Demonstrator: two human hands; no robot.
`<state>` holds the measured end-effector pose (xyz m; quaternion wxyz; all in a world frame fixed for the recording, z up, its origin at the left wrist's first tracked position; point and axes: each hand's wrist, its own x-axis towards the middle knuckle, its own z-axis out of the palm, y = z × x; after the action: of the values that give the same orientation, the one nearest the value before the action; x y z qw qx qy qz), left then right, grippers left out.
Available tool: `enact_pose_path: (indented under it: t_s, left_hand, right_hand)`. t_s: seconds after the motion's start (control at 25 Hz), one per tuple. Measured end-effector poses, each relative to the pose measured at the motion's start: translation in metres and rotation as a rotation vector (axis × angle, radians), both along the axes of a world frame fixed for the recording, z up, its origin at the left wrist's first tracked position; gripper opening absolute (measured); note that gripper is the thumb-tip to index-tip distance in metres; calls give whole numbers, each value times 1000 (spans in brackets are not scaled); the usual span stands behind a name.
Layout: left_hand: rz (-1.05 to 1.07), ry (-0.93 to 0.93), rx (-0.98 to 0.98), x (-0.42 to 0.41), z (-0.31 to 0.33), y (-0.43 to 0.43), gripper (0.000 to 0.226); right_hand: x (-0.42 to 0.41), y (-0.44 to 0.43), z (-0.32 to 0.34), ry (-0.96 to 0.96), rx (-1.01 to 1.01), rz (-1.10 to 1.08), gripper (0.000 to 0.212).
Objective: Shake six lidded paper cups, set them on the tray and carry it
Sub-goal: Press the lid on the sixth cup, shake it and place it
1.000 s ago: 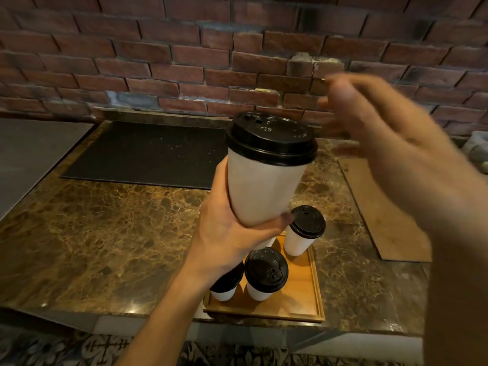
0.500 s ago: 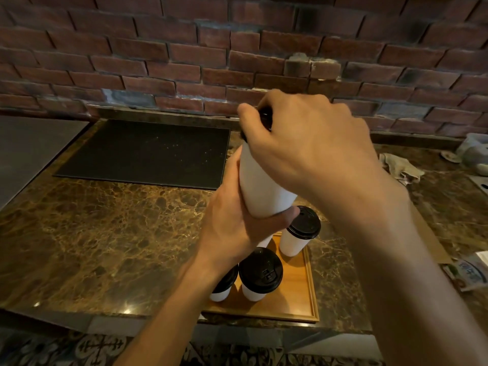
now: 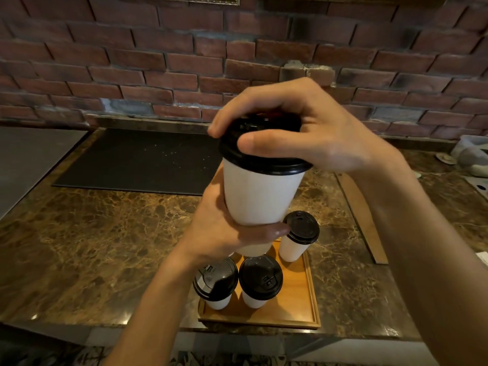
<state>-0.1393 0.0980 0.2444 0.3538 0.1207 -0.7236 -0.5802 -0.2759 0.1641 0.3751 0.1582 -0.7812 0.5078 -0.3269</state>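
I hold a white paper cup [image 3: 260, 196] with a black lid [image 3: 264, 157] upright in the air above the wooden tray [image 3: 298, 302]. My left hand [image 3: 224, 233] grips the cup's lower part. My right hand [image 3: 311, 128] grips the lid from above, thumb on its near rim. Three lidded cups stand on the tray: one front left [image 3: 216, 282], one front middle [image 3: 260, 278], one at the back right [image 3: 299, 235]. My hands and the held cup hide the tray's far left part.
The tray sits near the front edge of a brown marble counter [image 3: 105, 247]. A black mat [image 3: 142, 159] lies at the back left under a brick wall. A wooden board [image 3: 364, 217] lies to the right, with small items [image 3: 472, 157] at the far right edge.
My right hand came in from the upper right and closed over the cup's lid. My left hand kept its grip on the cup, which stayed upright above the tray.
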Motion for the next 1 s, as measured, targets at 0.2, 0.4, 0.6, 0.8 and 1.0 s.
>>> enact_pose_path:
  t_s: [0.2, 0.4, 0.6, 0.8, 1.0]
  left_hand:
    - [202, 41, 25, -8, 0, 8, 86]
    - [193, 55, -40, -5, 6, 4, 91]
    - [-72, -6, 1, 7, 15, -13, 85]
    - [113, 16, -12, 0, 14, -1, 91]
    - [79, -2, -60, 8, 21, -7, 98]
  right_hand:
    - [31, -8, -19, 314, -12, -693, 35]
    - [37, -10, -16, 193, -172, -633, 33]
    - [15, 1, -1, 56, -85, -92, 25]
    - [43, -15, -21, 375, 28, -755, 41]
    - [17, -6, 3, 32, -12, -131, 17]
